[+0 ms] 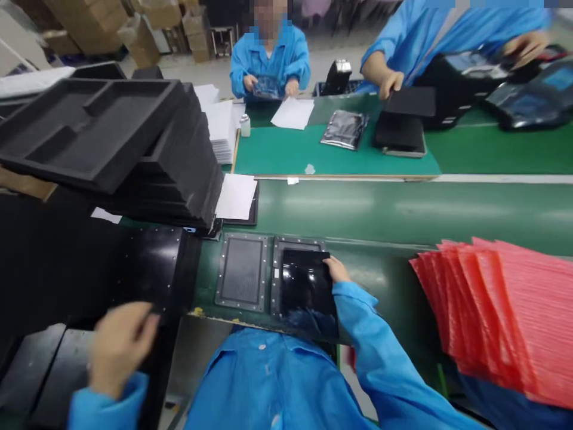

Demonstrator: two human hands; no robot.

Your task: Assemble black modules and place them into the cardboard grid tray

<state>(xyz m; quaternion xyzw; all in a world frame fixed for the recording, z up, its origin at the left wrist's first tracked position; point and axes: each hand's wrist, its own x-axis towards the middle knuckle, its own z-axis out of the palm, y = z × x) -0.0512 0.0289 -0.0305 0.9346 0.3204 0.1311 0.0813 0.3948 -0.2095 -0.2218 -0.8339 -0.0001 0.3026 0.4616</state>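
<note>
My right hand [336,270] grips the right edge of a glossy black tablet-like panel [308,289]. The panel is tilted over a dark frame with studs along its border [276,298], covering most of it. A second studded frame [243,272] lies flat just to the left, its ribbed middle showing. At the lower left, my left hand [120,349] is smeared by motion, so its fingers and anything in them cannot be made out. It is nearest to a stack of black studded parts [152,263] and some grey flat plates [62,364].
Black foam trays [179,155] are piled high at the left. Red bubble-wrap bags [505,310] fan out at the right. Across the green conveyor [349,209], two people in blue work beside white papers [293,112], a silvery bag [344,128] and black boxes [400,132].
</note>
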